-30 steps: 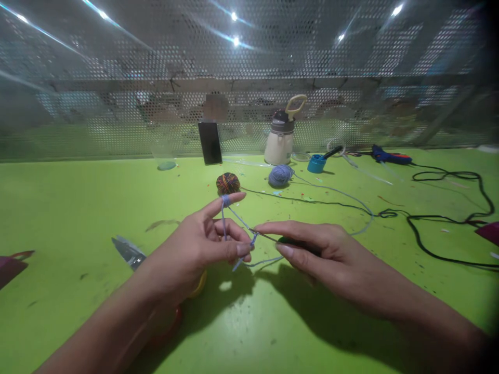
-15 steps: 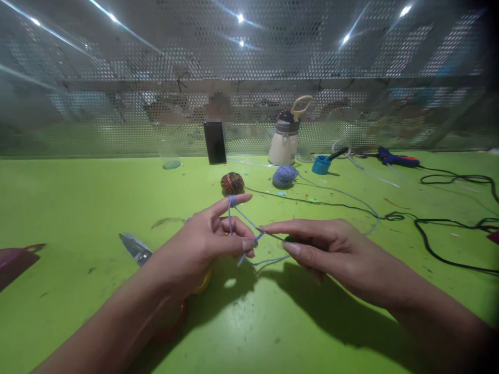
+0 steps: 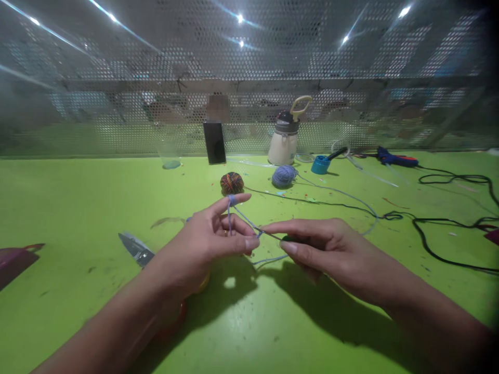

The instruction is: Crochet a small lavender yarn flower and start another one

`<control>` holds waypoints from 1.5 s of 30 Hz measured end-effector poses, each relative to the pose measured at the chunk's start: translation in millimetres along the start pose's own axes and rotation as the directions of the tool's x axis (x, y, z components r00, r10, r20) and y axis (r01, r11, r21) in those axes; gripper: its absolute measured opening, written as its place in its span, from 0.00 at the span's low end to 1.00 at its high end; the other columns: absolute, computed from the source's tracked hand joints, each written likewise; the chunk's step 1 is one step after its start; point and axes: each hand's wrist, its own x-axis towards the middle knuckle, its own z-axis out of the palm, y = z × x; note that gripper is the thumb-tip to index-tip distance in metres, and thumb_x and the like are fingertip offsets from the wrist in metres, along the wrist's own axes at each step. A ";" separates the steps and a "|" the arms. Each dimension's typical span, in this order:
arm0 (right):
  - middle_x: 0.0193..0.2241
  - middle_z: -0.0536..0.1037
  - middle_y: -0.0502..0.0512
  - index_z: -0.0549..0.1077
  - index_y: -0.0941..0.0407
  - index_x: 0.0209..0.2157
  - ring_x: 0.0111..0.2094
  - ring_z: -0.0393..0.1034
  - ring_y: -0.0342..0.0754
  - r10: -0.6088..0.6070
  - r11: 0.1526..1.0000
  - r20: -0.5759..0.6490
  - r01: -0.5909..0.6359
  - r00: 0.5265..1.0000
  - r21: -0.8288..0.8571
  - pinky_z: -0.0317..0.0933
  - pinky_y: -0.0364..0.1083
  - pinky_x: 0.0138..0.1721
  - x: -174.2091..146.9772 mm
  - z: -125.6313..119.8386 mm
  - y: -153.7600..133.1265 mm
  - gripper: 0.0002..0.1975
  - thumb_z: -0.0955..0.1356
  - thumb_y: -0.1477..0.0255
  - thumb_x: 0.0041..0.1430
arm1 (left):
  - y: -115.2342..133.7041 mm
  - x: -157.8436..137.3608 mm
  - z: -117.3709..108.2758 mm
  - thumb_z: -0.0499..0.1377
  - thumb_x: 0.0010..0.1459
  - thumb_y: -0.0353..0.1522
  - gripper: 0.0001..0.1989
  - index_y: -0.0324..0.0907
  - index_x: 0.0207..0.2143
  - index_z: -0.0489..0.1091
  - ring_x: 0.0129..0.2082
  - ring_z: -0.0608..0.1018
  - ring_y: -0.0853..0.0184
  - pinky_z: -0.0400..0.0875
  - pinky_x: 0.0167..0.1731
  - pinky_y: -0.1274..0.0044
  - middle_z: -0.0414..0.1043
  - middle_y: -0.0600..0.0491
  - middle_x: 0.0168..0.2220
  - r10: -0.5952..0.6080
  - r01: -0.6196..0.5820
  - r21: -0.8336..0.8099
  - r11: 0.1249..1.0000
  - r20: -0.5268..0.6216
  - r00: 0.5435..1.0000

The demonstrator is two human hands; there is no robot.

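Note:
My left hand (image 3: 210, 236) pinches blue-purple yarn (image 3: 244, 216) between thumb and fingers, and the strand is wrapped around its stretched index finger. My right hand (image 3: 331, 249) grips a thin metal crochet hook (image 3: 272, 235) with a green part near the thumb. The hook's tip meets the yarn right beside my left fingertips. A length of the same yarn hangs below, between the two hands. Behind them sit the blue-purple yarn ball (image 3: 284, 176) and a dark multicoloured yarn ball (image 3: 232, 183). Scissors (image 3: 136, 249) lie partly hidden under my left forearm.
On the green table (image 3: 78, 202) stand a black phone (image 3: 214, 143), a cream bottle (image 3: 283, 148) and a blue pot (image 3: 320, 164). A glue gun (image 3: 396, 157) with black cord lies at the right. Behind runs a perforated metal screen (image 3: 128, 114).
The short yarn end that hung below my left thumb is now out of sight, and the thumb sits slightly farther right, closer to the hook. Otherwise both hands hold nearly the same pose.

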 end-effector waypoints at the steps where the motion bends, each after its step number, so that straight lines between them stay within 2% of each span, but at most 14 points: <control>1: 0.17 0.67 0.48 0.76 0.52 0.52 0.17 0.57 0.41 0.003 1.000 0.001 -0.003 1.000 0.003 0.51 0.41 0.18 0.1 0.2 0.2 0.18 0.67 0.69 0.60 | -0.7 0.4 -0.2 0.67 0.48 0.25 0.38 0.44 0.60 0.57 0.29 0.74 0.70 0.66 0.32 0.77 0.74 0.55 0.30 0.007 -0.007 0.015 1.000 -0.004 1.000; 9: 0.16 0.64 0.46 0.72 0.56 0.55 0.19 0.57 0.40 0.068 0.996 0.019 -0.067 0.997 -0.060 0.52 0.41 0.21 -0.9 -2.3 -4.2 0.20 0.66 0.70 0.62 | 7.2 -0.6 1.9 0.67 0.49 0.25 0.40 0.43 0.62 0.55 0.30 0.74 0.69 0.66 0.35 0.75 0.74 0.56 0.30 -0.029 0.029 0.062 0.998 -0.009 1.000; 16: 0.16 0.64 0.46 0.73 0.57 0.54 0.18 0.57 0.40 0.055 0.997 0.032 -0.053 0.998 -0.052 0.52 0.41 0.20 -0.5 -2.5 -3.2 0.20 0.65 0.70 0.62 | 1.3 -0.2 -1.4 0.67 0.47 0.26 0.39 0.43 0.61 0.57 0.29 0.75 0.68 0.67 0.34 0.75 0.74 0.55 0.28 0.020 -0.020 0.032 0.999 -0.009 1.000; 20: 0.16 0.64 0.46 0.73 0.57 0.55 0.19 0.57 0.40 0.066 0.996 0.027 -0.065 0.997 -0.059 0.51 0.41 0.20 -0.4 -2.3 -2.3 0.20 0.65 0.69 0.62 | 7.0 4.2 1.5 0.68 0.45 0.29 0.43 0.40 0.63 0.56 0.29 0.76 0.63 0.68 0.35 0.70 0.74 0.53 0.26 0.051 -0.050 0.049 0.998 -0.020 0.999; 24: 0.17 0.64 0.46 0.72 0.57 0.55 0.18 0.57 0.41 0.069 0.995 0.025 -0.067 0.997 -0.073 0.51 0.41 0.20 -1.2 -2.8 -2.0 0.21 0.65 0.68 0.61 | 12.1 6.8 3.8 0.67 0.45 0.30 0.43 0.39 0.63 0.56 0.29 0.77 0.62 0.68 0.36 0.69 0.74 0.53 0.25 0.057 -0.056 0.060 0.997 -0.013 0.998; 34: 0.16 0.63 0.45 0.71 0.56 0.56 0.18 0.57 0.40 0.067 0.997 0.049 -0.065 0.997 -0.031 0.53 0.40 0.20 0.5 -0.5 -0.7 0.20 0.65 0.69 0.62 | 0.4 -0.1 -2.2 0.65 0.50 0.26 0.37 0.44 0.61 0.57 0.29 0.75 0.69 0.67 0.33 0.76 0.74 0.56 0.29 0.012 -0.013 0.045 0.999 0.030 0.999; 38: 0.16 0.63 0.45 0.71 0.56 0.55 0.17 0.58 0.40 0.084 0.996 0.063 -0.084 0.995 -0.004 0.55 0.40 0.21 3.2 -0.3 -0.3 0.20 0.65 0.70 0.62 | 1.4 0.1 -1.4 0.66 0.50 0.25 0.38 0.45 0.62 0.55 0.29 0.74 0.70 0.67 0.33 0.77 0.73 0.56 0.28 0.024 -0.026 0.059 0.998 0.034 0.999; 42: 0.16 0.62 0.45 0.72 0.57 0.55 0.17 0.58 0.39 0.092 0.995 0.071 -0.095 0.993 0.028 0.55 0.40 0.20 4.5 0.3 -0.9 0.20 0.65 0.71 0.62 | 2.4 -1.4 1.1 0.65 0.51 0.26 0.40 0.48 0.63 0.52 0.29 0.73 0.70 0.67 0.33 0.77 0.72 0.57 0.28 0.062 -0.065 0.128 0.990 0.026 0.998; 45: 0.16 0.62 0.44 0.72 0.57 0.55 0.17 0.57 0.39 0.097 0.994 0.066 -0.100 0.993 0.049 0.55 0.40 0.21 5.2 3.0 0.3 0.20 0.65 0.71 0.62 | -1.1 -2.7 3.6 0.61 0.55 0.27 0.38 0.51 0.65 0.49 0.28 0.72 0.70 0.67 0.32 0.76 0.70 0.58 0.27 0.151 -0.153 0.326 0.933 0.033 0.988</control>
